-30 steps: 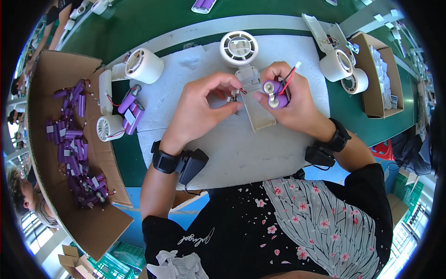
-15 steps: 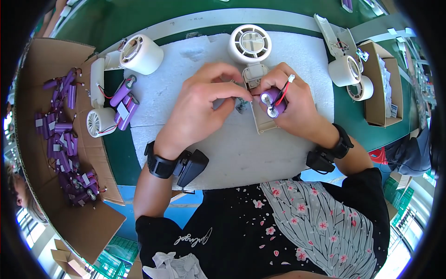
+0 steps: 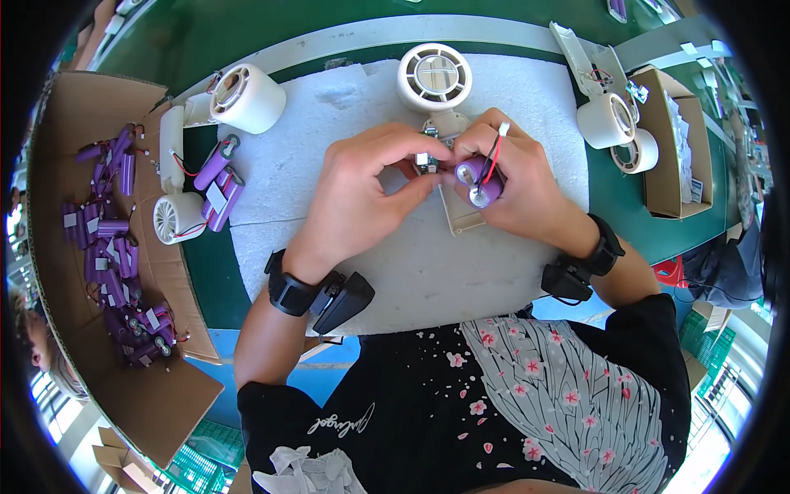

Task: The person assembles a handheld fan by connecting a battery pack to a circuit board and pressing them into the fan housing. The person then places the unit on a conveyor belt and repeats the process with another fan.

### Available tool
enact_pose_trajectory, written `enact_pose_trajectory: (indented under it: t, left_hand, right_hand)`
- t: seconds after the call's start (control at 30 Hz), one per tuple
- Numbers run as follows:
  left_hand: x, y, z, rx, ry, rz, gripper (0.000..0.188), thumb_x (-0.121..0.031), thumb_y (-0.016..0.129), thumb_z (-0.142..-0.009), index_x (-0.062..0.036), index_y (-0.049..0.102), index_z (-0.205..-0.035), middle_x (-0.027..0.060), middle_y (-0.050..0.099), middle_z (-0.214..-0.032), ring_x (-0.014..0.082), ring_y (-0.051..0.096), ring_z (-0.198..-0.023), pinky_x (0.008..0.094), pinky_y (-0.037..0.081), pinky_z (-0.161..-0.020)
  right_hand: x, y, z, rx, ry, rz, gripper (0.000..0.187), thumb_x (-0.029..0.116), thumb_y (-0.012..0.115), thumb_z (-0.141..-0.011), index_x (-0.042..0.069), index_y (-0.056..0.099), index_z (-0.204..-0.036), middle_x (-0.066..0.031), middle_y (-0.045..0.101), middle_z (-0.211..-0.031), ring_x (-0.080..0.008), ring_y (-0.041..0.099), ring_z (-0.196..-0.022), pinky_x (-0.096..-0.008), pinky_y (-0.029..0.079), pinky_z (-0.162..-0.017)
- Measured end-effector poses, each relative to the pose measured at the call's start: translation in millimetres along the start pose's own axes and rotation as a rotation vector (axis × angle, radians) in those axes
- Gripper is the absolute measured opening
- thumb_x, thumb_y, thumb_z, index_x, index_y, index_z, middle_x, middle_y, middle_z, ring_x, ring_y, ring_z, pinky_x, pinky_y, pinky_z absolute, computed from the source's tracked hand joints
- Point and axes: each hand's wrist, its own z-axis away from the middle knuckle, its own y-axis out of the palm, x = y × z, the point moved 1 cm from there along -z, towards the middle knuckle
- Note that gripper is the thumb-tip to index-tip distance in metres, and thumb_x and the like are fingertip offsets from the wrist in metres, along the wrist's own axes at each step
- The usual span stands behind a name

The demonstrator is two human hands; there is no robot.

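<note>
A white handheld fan (image 3: 434, 110) lies on the foam sheet with its round head away from me and its handle opened toward me. My left hand (image 3: 362, 185) is closed, pinching a small circuit board (image 3: 426, 162) between thumb and fingers above the handle. My right hand (image 3: 527, 177) grips a purple battery pack (image 3: 485, 183), its silvery ends facing up. Red and black wires with a white plug (image 3: 503, 130) rise from the pack beside my right thumb. Both hands meet over the handle and hide much of it; the fingertips nearly touch.
A cardboard box (image 3: 177, 272) full of purple battery packs stands at the left. White fan parts (image 3: 247, 99) and two battery packs (image 3: 220, 185) lie beside it. More fan housings (image 3: 606, 122) and a small carton (image 3: 665, 177) are at the right, round the foam sheet (image 3: 354, 288).
My left hand has moved slightly right, and the circuit board has turned to show more between its fingers. My right hand still holds the battery pack, slightly shifted.
</note>
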Motion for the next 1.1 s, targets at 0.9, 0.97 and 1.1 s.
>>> enact_pose_trajectory:
  t: [0.9, 0.97, 1.1]
  left_hand:
    - [2, -4, 2, 0.023, -0.134, 0.214, 0.016, -0.008, 0.069, -0.087, 0.0020, 0.067, -0.100, 0.0057, 0.064, -0.090, 0.0085, 0.059, -0.074, 0.0219, 0.049, -0.064]
    - [2, -4, 3, 0.035, -0.127, 0.195, 0.015, -0.007, 0.068, -0.087, 0.0022, 0.067, -0.099, 0.0060, 0.064, -0.089, 0.0088, 0.059, -0.073, 0.0221, 0.049, -0.064]
    - [1, -2, 3, -0.013, -0.188, 0.259, 0.013, -0.008, 0.068, -0.088, 0.0029, 0.068, -0.095, 0.0069, 0.064, -0.085, 0.0098, 0.060, -0.071, 0.0227, 0.049, -0.062]
  right_hand:
    - [8, -23, 3, 0.187, 0.021, -0.059, 0.009, 0.004, 0.065, -0.078, 0.002, 0.070, -0.086, -0.0064, 0.062, -0.065, -0.0173, 0.056, -0.049, -0.0270, 0.043, -0.048]
    - [10, -18, 3, 0.105, 0.053, -0.048, 0.008, 0.004, 0.066, -0.078, 0.002, 0.070, -0.085, -0.0064, 0.063, -0.066, -0.0170, 0.056, -0.050, -0.0269, 0.043, -0.048]
    - [9, -14, 1, -0.062, 0.075, 0.012, 0.008, 0.003, 0.070, -0.077, 0.002, 0.070, -0.085, -0.0065, 0.063, -0.070, -0.0163, 0.057, -0.054, -0.0265, 0.043, -0.049]
